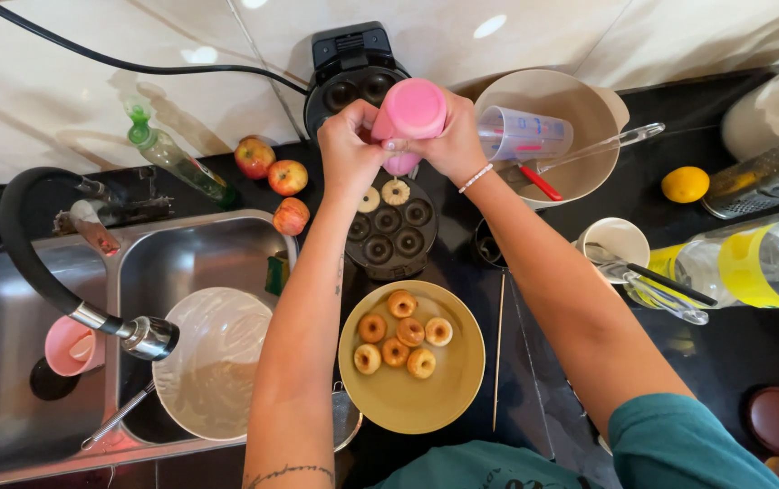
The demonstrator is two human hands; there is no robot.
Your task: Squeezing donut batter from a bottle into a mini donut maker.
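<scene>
Both hands, left hand (346,143) and right hand (451,136), are closed around an upturned pink squeeze bottle (409,116) over the far side of the black mini-doughnut maker (391,226), filling its rings with batter; empty moulds nearer in probably call for the nozzle next

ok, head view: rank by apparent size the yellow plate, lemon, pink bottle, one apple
1. yellow plate
2. pink bottle, held in both hands, nearer the camera, so it may look bigger than it is
3. lemon and apple: look alike, no ranking

Teal sleeves, white bead bracelet (476,178) on rt wrist, tattoos on lt forearm.
</scene>
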